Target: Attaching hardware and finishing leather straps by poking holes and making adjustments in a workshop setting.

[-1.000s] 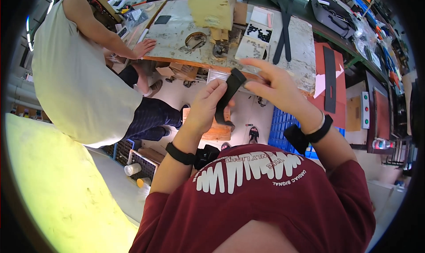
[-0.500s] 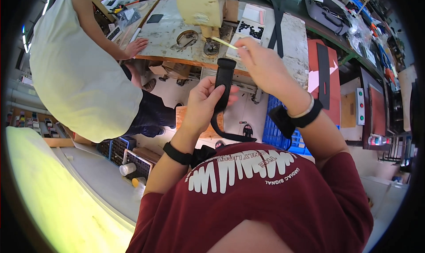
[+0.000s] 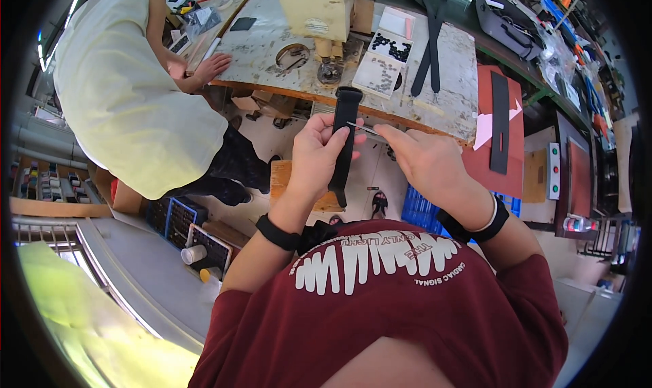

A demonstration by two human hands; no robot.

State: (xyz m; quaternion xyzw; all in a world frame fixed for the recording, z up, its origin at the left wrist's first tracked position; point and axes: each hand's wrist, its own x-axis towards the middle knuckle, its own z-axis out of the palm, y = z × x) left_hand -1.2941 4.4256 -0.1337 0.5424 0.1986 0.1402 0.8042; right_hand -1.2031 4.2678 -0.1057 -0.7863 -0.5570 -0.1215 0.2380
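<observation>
My left hand (image 3: 316,156) is closed round a black strap (image 3: 341,169), with the thumb lying across its face. The strap stands upright in front of me, its looped upper end near the table edge and its lower end hanging below my hand. My right hand (image 3: 435,165) pinches a thin metal tool (image 3: 365,128). The tool's narrow tip touches or nearly touches the strap beside my left thumb; contact cannot be made out. What kind of tool it is does not show clearly.
Ahead is a worn worktable (image 3: 445,69) with a cream machine (image 3: 316,11). A white tray (image 3: 377,74) of small parts and black straps (image 3: 429,48) lie there. To the left a co-worker (image 3: 136,96) rests a hand on the table. A blue crate (image 3: 420,208) stands low right.
My right hand has come down from above the table's front edge, bringing the tool to the strap. The strap's lower end hangs straighter. The co-worker leans slightly differently.
</observation>
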